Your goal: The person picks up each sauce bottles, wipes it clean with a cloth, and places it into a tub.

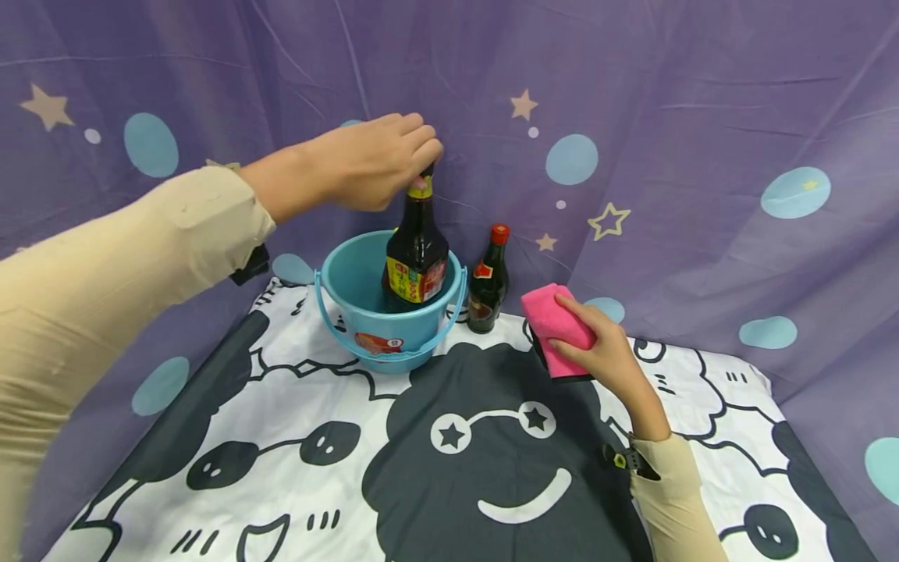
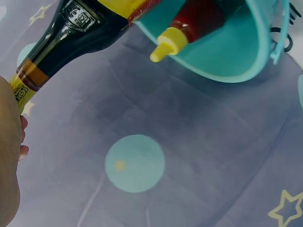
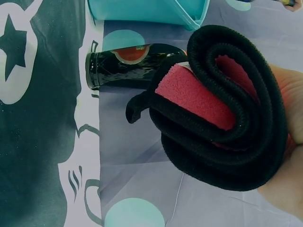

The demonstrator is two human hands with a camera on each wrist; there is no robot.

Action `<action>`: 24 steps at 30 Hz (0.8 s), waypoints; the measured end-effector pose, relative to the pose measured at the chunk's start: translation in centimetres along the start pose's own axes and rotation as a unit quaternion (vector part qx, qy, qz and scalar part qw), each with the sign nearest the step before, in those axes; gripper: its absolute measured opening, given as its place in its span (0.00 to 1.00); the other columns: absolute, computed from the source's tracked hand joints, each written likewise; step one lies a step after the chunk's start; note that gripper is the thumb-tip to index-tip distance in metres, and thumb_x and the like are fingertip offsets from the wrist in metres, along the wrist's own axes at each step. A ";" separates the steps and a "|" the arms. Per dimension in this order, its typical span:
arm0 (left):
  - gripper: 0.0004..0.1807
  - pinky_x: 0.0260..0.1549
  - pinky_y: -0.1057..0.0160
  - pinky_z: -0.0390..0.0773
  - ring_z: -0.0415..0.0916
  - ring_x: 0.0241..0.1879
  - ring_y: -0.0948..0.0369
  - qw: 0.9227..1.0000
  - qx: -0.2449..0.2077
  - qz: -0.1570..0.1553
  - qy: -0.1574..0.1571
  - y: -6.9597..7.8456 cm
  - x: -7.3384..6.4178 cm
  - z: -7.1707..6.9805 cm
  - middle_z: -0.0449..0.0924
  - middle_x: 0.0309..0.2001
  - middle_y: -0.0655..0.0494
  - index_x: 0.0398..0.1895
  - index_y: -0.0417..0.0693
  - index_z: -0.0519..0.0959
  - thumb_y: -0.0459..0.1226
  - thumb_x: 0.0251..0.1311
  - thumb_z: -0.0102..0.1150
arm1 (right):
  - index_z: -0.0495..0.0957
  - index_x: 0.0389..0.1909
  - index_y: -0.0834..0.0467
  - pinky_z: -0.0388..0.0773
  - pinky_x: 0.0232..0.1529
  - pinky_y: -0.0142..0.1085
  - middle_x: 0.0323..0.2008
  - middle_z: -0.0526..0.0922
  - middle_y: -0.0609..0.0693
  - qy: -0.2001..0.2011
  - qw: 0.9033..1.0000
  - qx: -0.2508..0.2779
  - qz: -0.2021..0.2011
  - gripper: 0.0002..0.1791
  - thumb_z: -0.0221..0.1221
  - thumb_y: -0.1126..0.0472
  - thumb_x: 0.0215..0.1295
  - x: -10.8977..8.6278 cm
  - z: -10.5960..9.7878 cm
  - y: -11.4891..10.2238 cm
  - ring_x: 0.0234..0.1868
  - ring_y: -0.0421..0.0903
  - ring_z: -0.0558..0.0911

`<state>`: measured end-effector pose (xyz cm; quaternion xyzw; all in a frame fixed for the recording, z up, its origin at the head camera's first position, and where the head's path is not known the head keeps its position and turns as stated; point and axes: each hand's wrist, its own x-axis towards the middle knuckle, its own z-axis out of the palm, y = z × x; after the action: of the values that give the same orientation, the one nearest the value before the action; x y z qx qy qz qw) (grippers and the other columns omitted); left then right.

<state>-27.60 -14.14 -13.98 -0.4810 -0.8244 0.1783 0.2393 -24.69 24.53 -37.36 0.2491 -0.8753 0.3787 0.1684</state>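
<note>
Left hand point(image 1: 389, 160) is gripping dark sauce bottle point(image 1: 417, 242) by its neck, inside blue bucket's point(image 1: 337, 293) mouth | right hand point(image 1: 600, 347) is clutching folded pink cloth point(image 1: 544, 316)

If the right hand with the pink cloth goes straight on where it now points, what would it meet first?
Probably the red-capped bottle beside the blue bucket; depth is unclear, so the purple curtain behind might come first.

You hold a dark, yellow-labelled bottle point(image 1: 417, 246) near-upright at the bucket's point(image 1: 344, 300) mouth, a folded pink, black-edged cloth point(image 1: 548, 312) near the worktop's point(image 1: 492, 460) far edge.
</note>
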 end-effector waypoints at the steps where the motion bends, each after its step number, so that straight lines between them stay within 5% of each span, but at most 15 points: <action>1: 0.13 0.41 0.48 0.69 0.63 0.39 0.46 1.000 -0.004 0.000 -0.006 0.0 -0.1 0.2 0.67 0.38 0.41 0.44 0.31 0.67 0.38 0.78 0.44 | 0.73 0.71 0.54 0.74 0.40 0.27 0.55 0.82 0.61 0.000 1.000 0.001 -0.001 0.42 0.75 0.68 0.53 0.0 0.0 0.0 0.46 0.48 0.75; 24: 0.16 0.47 0.50 0.68 0.64 0.42 0.48 0.990 0.009 0.039 -0.135 1.2 -2.3 4.7 0.69 0.39 0.45 0.44 0.39 0.67 0.45 0.79 0.45 | 0.74 0.70 0.54 0.73 0.36 0.29 0.46 0.82 0.58 0.005 1.000 -0.019 -0.006 0.42 0.76 0.68 0.51 -0.5 0.0 -0.3 0.40 0.44 0.73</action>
<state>-28.43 -15.92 -18.94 -0.4823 -0.8280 0.2583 0.1227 -24.13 24.51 -37.48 0.2492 -0.8800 0.3621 0.1801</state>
